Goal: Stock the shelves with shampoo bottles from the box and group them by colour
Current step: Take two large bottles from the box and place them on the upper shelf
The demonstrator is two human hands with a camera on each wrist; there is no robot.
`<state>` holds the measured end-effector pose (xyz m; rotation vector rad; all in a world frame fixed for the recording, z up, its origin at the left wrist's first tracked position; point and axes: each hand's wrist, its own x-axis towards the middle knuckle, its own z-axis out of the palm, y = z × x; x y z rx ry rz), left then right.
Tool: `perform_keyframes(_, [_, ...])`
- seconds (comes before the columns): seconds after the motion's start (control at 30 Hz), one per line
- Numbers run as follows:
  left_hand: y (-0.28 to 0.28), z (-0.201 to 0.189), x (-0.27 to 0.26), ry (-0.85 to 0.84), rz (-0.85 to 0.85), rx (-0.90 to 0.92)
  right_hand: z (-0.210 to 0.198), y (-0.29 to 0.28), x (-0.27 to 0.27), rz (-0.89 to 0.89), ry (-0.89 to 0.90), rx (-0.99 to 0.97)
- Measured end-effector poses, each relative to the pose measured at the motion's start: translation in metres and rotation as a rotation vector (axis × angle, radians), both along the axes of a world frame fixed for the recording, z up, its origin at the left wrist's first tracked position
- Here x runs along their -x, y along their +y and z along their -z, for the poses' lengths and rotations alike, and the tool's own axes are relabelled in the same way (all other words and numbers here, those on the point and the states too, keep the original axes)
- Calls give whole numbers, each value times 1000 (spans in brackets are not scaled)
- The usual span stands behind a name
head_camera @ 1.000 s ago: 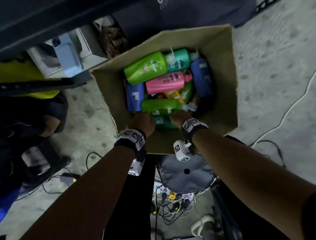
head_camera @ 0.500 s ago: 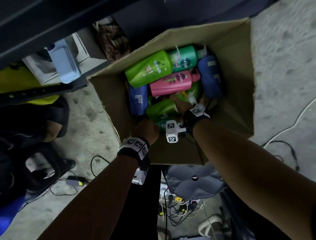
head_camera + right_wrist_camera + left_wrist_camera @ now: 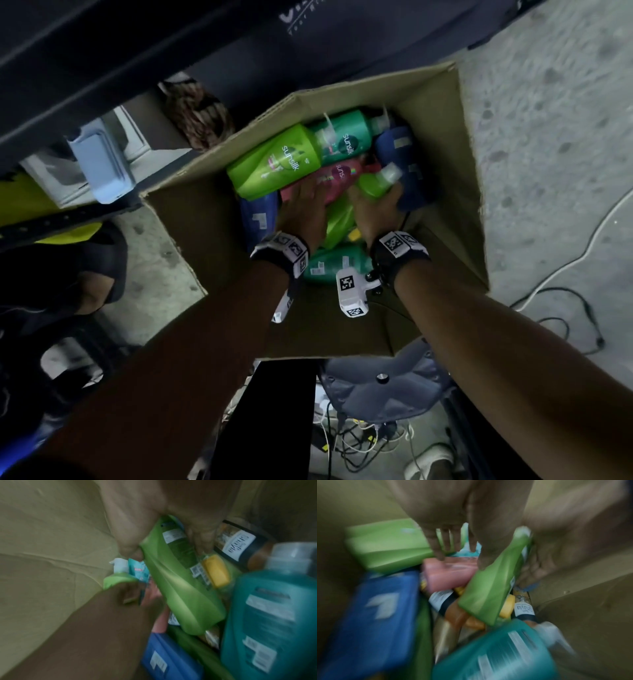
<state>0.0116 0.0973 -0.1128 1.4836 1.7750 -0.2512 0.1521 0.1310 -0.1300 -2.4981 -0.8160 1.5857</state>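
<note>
An open cardboard box (image 3: 466, 178) on the floor holds several shampoo bottles lying in a jumble: light green, teal, pink and blue. My right hand (image 3: 376, 212) grips a light green bottle (image 3: 375, 185) near its white cap, its neck tilted up; the right wrist view shows thumb and fingers round that green bottle (image 3: 180, 588). My left hand (image 3: 305, 209) reaches in beside it, fingers straight, fingertips (image 3: 440, 555) touching the pink bottle (image 3: 448, 573). A large light green bottle (image 3: 277, 164) and a teal one (image 3: 349, 137) lie at the far side.
Blue bottles (image 3: 258, 219) lie along the box's left and right walls, another teal bottle (image 3: 335, 263) near my wrists. A dark shelf frame (image 3: 102, 68) runs above left with a pale container (image 3: 102, 164). Cables (image 3: 565, 308) trail over the concrete floor.
Both hands have moved from the box's near edge deeper in. The right hand took hold of the light green bottle and raised its neck. The left hand reached onto the pink bottle.
</note>
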Motion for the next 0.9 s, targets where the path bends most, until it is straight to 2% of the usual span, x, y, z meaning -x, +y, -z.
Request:
perform_keyframes(0.17, [27,40,-14,37,176,-8,4,25,-27,139,172,-116])
perform_keyframes(0.3, [24,58,-15,115,289,-12,14,41,-44,199,257,10])
perform_keyframes(0.43, [20,63,-24,300,342,-79,20,43,-55,159,299,-9])
perform_keyframes(0.57, [18,65,-36,364,278,-63,19,44,-54,179,359,-16])
perform_keyframes(0.73, [22,62,-36,326,234,18,16,44,-55,260,430,18])
perform_keyframes(0.9, [29,54,-36,295,184,89,10,46,-55,210,466,25])
